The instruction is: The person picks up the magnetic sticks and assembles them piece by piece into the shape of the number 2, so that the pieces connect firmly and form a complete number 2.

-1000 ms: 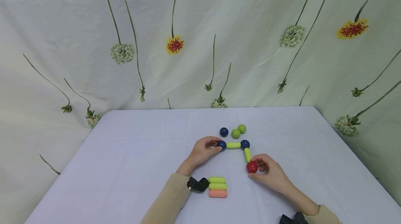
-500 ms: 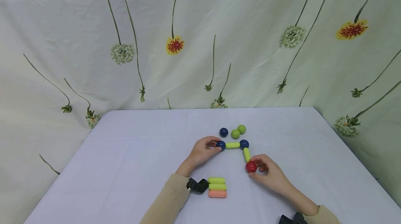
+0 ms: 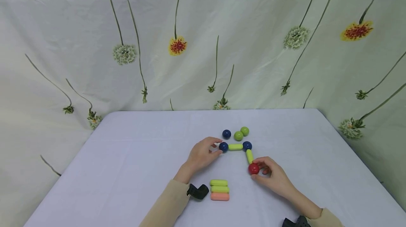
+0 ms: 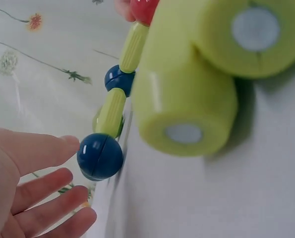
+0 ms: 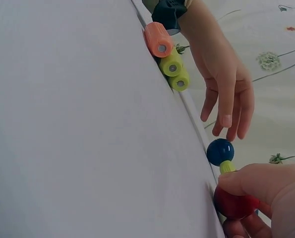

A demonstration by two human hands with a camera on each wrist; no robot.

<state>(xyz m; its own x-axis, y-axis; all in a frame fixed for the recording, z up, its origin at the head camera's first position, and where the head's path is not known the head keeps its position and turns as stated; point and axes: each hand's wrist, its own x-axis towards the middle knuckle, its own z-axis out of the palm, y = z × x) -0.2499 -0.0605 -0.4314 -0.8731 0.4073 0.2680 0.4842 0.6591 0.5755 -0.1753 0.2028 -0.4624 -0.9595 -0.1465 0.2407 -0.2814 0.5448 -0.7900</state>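
Glossy red-blue-lime two-rod ball chain [image 3: 247, 145], centre-right, joined; your right hand [image 3: 275, 178] pinches its red ball [image 3: 253, 169], left hand [image 3: 200, 155] spread; lime-and-coral rods [image 3: 220, 189], blue-and-green balls [image 3: 238, 135] lie loose.

Here the right hand [image 5: 278, 191] partly hides a glossy red ball [image 5: 232, 202], and the left wrist view's top edge clips it!

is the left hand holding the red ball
No, the right hand pinches the red ball, while the left hand is beside a blue ball.
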